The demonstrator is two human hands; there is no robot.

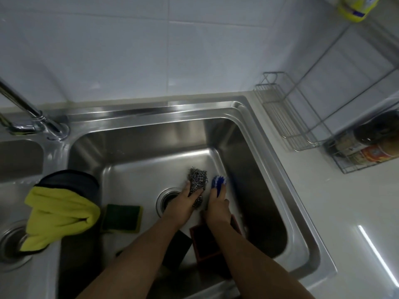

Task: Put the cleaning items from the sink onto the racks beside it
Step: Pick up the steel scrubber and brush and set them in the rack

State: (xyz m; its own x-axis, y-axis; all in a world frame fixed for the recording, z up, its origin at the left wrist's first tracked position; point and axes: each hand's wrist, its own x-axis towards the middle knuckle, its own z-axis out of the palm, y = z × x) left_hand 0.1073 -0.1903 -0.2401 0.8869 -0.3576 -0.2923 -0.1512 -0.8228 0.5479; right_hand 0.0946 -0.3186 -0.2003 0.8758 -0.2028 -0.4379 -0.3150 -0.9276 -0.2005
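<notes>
A steel sink (248, 117) set in a pale counter is holding both hands low in its right basin.

The left hand (183, 203) is closing its fingers around a steel wool scourer (197, 179) near the drain (167, 198); just beside it, the right hand (218, 205) is gripping a blue-and-white scrubber (219, 183). A green sponge (122, 216) is lying on the basin floor, and the wire rack (285, 117) is standing on the counter to the right.

Legible text: none. Labels on rack bottles (367, 151) and yellow bottle (356, 7) too blurred to read.
</notes>
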